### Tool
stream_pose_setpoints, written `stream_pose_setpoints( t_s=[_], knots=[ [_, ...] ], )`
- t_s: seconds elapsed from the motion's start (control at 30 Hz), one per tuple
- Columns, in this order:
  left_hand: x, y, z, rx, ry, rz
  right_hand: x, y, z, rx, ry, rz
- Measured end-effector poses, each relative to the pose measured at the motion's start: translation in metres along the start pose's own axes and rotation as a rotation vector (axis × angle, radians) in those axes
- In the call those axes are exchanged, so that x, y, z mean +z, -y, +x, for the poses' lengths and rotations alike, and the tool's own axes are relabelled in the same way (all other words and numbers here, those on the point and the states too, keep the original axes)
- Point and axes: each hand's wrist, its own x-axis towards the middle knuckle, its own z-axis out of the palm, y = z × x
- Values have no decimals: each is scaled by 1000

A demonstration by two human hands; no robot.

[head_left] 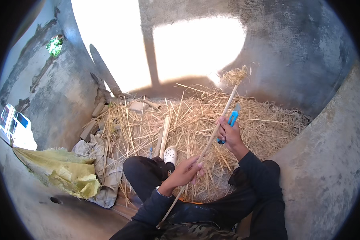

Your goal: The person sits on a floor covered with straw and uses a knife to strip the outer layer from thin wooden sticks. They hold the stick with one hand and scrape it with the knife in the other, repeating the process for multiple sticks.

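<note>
"Camouflage cloth (196,233) below the left fingers (193,163) — what are they holding?"

"They're curled round a pale stick (210,141). It slants up past the right fingers (225,125), which close on a blue knife (233,117) and touch the stick — frayed tuft (234,76) beyond them, straw (268,128) beneath."

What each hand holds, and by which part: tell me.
The left hand holds the pale stick near its middle; the right hand holds the blue cutter by its handle, against the stick nearer its tufted end.
</note>
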Motion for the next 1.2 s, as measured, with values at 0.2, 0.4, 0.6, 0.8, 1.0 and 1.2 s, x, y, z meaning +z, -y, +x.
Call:
stream_pose_setpoints(
  t_s=[0.2,0.4,0.6,0.8,1.0,1.2],
  knots=[
    [3,-3,-3,32,-231,125,-8,-5,6,-92,-79,-648],
    [-4,-10,-10,38,-386,85,29,1,-31,-344,195,-1559],
    [-5,-14,-25,39,-371,103,35,-5,-27,-320,194,-1654],
    [-2,-21,-40,36,-382,149,44,-15,-42,-324,350,-1670],
    [6,-27,-37,69,-475,169,42,-21,-31,-470,251,-1639],
    [15,-33,-35,73,-482,128,24,-21,-16,-432,128,-1670]
  ],
)
